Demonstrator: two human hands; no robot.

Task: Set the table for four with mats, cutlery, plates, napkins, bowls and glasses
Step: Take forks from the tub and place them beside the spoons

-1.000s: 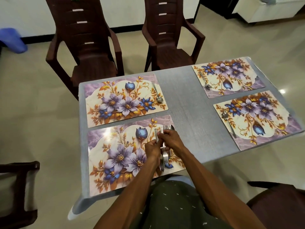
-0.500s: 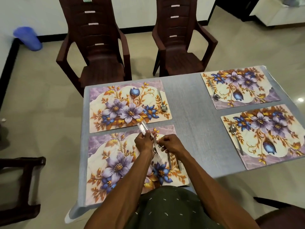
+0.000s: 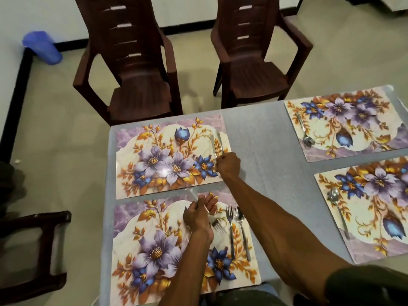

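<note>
Four floral mats lie on the grey table (image 3: 260, 151). My right hand (image 3: 228, 165) is curled at the right edge of the far-left mat (image 3: 163, 155), gripping a fork (image 3: 213, 142) whose handle lies beside a spoon handle (image 3: 221, 140); the spoon's bowl is hidden under the hand. Over the near-left mat (image 3: 152, 250), my left hand (image 3: 198, 215) holds a few more forks (image 3: 217, 226), tines pointing toward me. A fork (image 3: 230, 230) and a spoon (image 3: 241, 228) lie side by side on that mat's right side. The far-right mat (image 3: 357, 120) and near-right mat (image 3: 371, 208) each carry one spoon.
Two brown plastic chairs (image 3: 136, 80) (image 3: 254, 62) stand at the table's far side. Another dark chair (image 3: 33, 250) is on the left, close to the table corner. A blue bin (image 3: 42, 47) sits on the floor by the wall.
A fork now lies beside the spoon on the near-left mat. My right hand has moved up to the far-left mat with one fork. My left hand still holds the other forks.
</note>
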